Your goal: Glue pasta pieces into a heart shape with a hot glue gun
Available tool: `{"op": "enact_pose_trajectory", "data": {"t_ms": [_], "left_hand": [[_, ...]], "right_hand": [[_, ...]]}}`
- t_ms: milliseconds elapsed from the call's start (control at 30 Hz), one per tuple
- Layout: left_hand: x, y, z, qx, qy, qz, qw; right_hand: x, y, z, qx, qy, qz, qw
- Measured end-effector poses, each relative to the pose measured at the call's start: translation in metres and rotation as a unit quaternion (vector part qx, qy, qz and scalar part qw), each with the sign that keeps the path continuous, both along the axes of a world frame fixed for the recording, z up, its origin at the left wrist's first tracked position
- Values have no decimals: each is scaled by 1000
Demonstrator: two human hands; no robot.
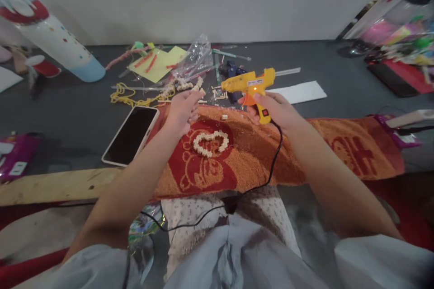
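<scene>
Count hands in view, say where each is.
2: left hand near the far edge of the orange towel, whether holding anything unclear; right hand gripping the yellow glue gun.

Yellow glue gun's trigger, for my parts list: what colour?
The trigger is orange, seen best in head view.

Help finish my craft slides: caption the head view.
The right hand holds a yellow glue gun; a pale heart-shaped outline lies on a patterned towel.

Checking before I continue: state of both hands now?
Left hand: curled; cannot tell whether it holds anything.
Right hand: closed, holding the yellow glue gun.
</scene>
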State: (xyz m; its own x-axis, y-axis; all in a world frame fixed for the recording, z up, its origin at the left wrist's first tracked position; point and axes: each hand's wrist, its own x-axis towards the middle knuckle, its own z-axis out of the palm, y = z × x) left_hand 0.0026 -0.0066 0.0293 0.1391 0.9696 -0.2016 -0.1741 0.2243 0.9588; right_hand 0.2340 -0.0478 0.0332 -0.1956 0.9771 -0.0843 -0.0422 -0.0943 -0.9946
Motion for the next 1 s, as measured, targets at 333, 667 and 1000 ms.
{"op": "enact_pose_trajectory", "data": {"t_ms": [333, 667, 1000], "left_hand": [[-5, -2, -8, -32, -87, -53, 994], [-9, -3, -11, -41, -87, -57, 994], [-11, -3, -15, -8, -75, -66, 995]], "right_hand": [[-5, 9, -18, 27, 38, 46, 998], [-6, 4, -23, 46, 22, 101, 994], [-3, 3, -22, 48, 7, 124, 991]]}}
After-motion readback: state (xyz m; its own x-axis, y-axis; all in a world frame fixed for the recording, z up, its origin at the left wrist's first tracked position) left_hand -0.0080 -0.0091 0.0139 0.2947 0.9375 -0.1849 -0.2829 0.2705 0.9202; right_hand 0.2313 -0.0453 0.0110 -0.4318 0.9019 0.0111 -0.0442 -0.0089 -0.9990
